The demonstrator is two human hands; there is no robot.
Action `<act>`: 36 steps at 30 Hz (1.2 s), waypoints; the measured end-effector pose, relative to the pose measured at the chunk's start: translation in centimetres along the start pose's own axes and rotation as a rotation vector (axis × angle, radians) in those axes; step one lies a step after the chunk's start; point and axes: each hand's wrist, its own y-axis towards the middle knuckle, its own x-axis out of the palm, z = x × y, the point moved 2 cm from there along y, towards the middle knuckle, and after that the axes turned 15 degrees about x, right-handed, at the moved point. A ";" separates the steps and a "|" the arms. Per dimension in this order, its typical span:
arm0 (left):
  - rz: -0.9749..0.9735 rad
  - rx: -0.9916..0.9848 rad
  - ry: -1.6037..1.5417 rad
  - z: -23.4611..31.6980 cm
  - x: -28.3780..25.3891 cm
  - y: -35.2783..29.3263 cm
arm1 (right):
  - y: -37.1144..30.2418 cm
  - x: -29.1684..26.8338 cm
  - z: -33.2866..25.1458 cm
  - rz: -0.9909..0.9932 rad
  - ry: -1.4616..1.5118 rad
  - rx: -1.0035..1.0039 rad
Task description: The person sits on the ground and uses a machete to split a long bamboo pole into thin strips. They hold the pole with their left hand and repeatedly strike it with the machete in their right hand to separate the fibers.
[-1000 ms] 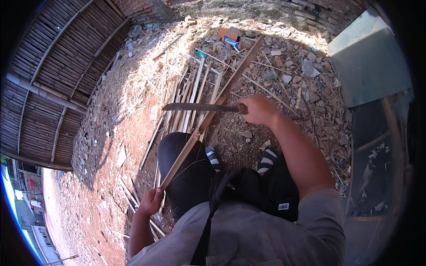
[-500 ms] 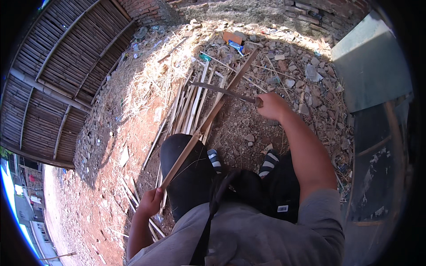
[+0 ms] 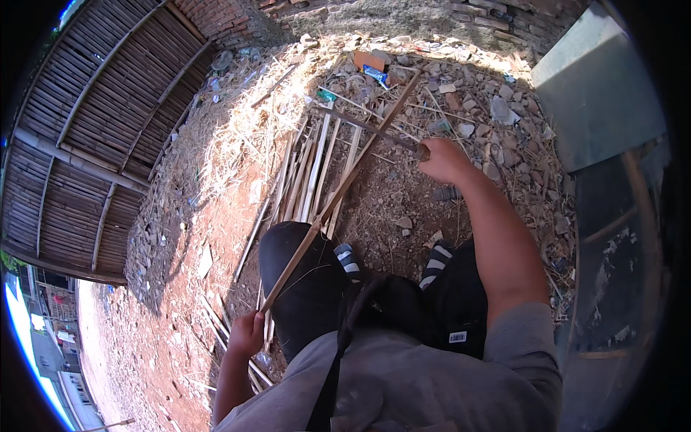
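- The bamboo strip [image 3: 338, 194] held in the left hand [image 3: 246, 335] looks like dry, matt, tan wood with a fibrous face.
- The blade [image 3: 363, 126] in the right hand [image 3: 445, 160] is dull grey metal, worn, without shine.
- The split bamboo slats [image 3: 309, 173] lying on the ground are pale, dry and rough.
- The ground [image 3: 216, 216] is reddish, dusty earth with straw and stone rubble.
- The fence [image 3: 86, 129] is weathered grey-brown bamboo.
- The shirt [image 3: 403, 381] is matt grey cloth.
- The wall [image 3: 237, 18] is rough red brick.

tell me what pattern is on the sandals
Black and white stripes on the sandals, clearest in the head view.
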 end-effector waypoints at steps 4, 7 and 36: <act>0.002 0.017 -0.038 -0.1 0.2 0.2 | -3.4 1.9 -4.3 -0.005 -0.282 -0.275; 0.065 0.124 0.024 -1.4 1.0 -0.3 | -2.7 2.1 -4.0 -0.060 -0.292 -0.314; 0.056 0.059 0.118 3.1 -0.4 2.2 | -2.3 -2.8 1.0 0.314 0.329 -0.188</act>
